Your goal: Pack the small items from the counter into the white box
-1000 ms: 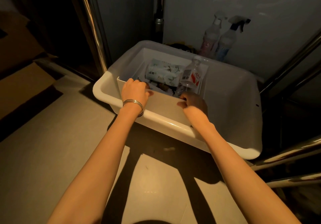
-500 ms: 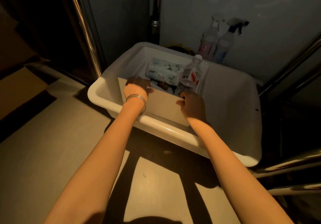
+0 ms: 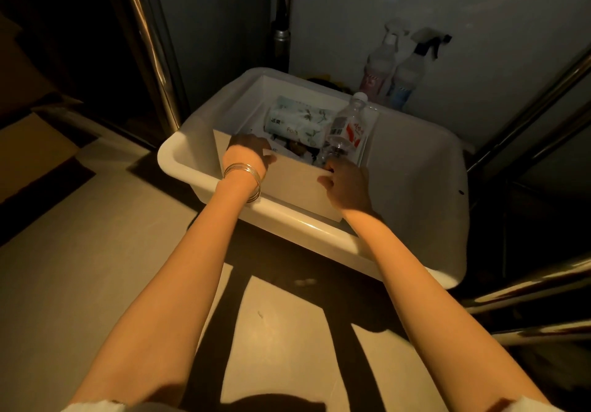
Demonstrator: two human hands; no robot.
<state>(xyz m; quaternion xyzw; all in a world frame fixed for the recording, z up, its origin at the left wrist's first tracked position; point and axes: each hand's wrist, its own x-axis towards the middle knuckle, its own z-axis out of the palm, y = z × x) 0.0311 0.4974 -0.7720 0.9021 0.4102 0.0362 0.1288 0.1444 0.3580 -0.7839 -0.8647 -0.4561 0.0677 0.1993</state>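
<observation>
A pale floor [image 3: 96, 283] carries a large white tub [image 3: 415, 188]. Inside the tub stands the white box [image 3: 297, 188]. Two spray bottles [image 3: 393, 69] stand on the floor behind the tub, against the wall.

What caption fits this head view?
Both hands, left hand and right hand, grip the packed white box inside a plastic tub.

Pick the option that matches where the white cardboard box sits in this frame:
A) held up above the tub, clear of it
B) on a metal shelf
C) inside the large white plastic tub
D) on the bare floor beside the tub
C: the white cardboard box sits down inside the large white plastic tub, whose rim surrounds it, with the left hand and right hand on its near edge.
</observation>
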